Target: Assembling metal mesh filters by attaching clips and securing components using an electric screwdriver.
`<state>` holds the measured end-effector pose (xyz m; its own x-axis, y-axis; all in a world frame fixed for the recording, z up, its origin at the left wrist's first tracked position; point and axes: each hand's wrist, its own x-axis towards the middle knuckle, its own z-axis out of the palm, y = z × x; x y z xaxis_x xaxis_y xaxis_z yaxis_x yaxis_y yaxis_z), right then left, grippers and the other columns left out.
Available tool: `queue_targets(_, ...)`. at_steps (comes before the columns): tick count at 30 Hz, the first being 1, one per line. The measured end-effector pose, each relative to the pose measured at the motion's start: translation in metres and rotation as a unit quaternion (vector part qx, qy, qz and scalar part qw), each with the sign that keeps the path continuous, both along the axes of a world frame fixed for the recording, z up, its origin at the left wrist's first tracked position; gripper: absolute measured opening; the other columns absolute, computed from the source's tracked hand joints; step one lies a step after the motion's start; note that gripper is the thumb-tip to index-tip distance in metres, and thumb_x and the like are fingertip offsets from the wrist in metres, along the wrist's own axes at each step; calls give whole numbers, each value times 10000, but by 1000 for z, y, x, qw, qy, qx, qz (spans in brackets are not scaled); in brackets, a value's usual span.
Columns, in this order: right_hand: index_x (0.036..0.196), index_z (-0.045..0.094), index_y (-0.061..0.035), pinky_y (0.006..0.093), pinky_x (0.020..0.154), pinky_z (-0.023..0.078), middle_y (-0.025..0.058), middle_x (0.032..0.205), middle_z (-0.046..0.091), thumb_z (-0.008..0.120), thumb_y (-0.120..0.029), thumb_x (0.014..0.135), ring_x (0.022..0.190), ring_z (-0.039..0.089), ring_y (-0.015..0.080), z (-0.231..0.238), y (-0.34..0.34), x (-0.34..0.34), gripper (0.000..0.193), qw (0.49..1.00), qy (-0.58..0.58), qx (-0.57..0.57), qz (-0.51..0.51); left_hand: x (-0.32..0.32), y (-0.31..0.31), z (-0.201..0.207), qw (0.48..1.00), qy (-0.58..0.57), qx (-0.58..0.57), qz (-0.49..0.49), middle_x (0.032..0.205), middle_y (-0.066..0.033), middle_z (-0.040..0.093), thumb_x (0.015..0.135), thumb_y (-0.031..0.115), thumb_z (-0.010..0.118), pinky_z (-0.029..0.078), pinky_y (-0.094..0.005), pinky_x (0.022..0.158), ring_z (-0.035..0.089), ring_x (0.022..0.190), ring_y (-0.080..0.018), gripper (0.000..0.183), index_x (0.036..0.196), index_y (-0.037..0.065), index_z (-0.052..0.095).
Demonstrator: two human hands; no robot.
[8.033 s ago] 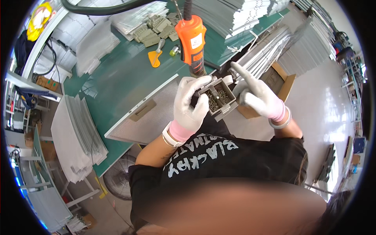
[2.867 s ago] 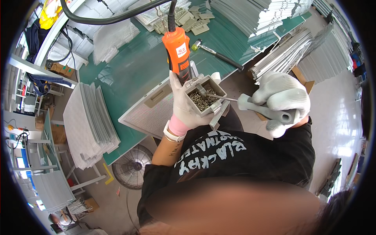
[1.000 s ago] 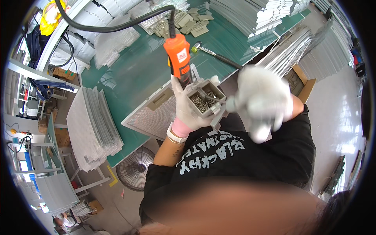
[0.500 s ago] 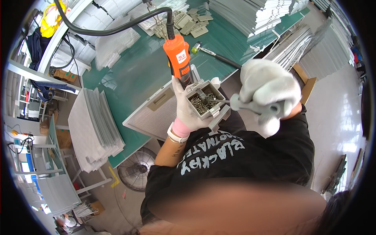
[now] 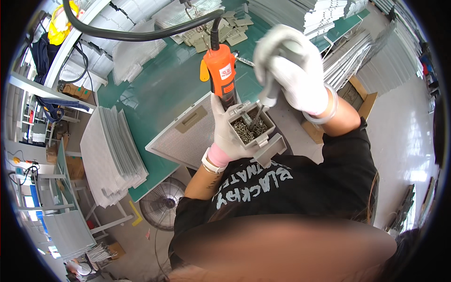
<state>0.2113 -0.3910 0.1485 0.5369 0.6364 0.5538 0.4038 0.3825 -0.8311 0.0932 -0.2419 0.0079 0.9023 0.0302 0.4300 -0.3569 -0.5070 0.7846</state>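
My left hand (image 5: 227, 134), in a white glove with a pink cuff, is closed around a small grey plastic box (image 5: 269, 133). Its lid (image 5: 271, 150) hangs down on the side toward me. Many small metal screws (image 5: 243, 133) fill the box. My right hand (image 5: 293, 66), gloved and blurred by motion, grips a grey-handled screwdriver (image 5: 268, 95) above the box. The thin shaft slants down so that its tip is among the screws. An orange power screwdriver (image 5: 221, 70) hangs just beyond my left hand; its lower end is hidden behind the fingers and box.
A framed mesh panel (image 5: 171, 136) leans at the edge of the green table (image 5: 141, 94). Grey plastic parts (image 5: 228, 30) and a partly hidden hammer (image 5: 244, 60) lie farther back. Stacked panels (image 5: 112, 155) stand left, a floor fan (image 5: 162, 202) below. A thick black cable (image 5: 141, 34) crosses overhead.
My right hand has moved up and left, tilting the screwdriver from nearly level to steep, its tip in the screws. The box and left hand shifted slightly right; the orange power screwdriver swung right.
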Motion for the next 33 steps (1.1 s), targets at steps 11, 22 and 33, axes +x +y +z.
queue_targets(11, 527, 385, -119, 254, 385, 326, 65, 546, 545, 613, -109, 898, 415, 485, 108, -28, -10, -2, 436, 789, -517, 306, 127, 2, 0, -5, 996, 18, -75, 42, 977, -37, 708, 591, 393, 863, -22, -588, 1209, 620, 1060, -228, 537, 1004, 82, 720)
queue_targets(22, 942, 524, -26, 311, 524, 459, 106, 720, 585, 470, 100, 764, 549, 556, 207, 0, -6, -7, 225, 997, 9, 3, 79, 5, -14, 6, 992, -109, -61, 34, 1188, -164, 601, 509, 376, 869, 120, -537, 1208, 375, 1319, -450, 769, 1186, 91, 642)
queue_targets(33, 911, 501, -33, 236, 330, 224, 65, 558, 528, 614, -118, 881, 339, 371, 99, -42, -15, -6, 145, 849, -411, 323, 80, 4, -5, -2, 990, -91, -81, 67, 1093, -87, 695, 597, 382, 865, -7, -599, 1216, 417, 1292, -413, 697, 1167, 45, 646)
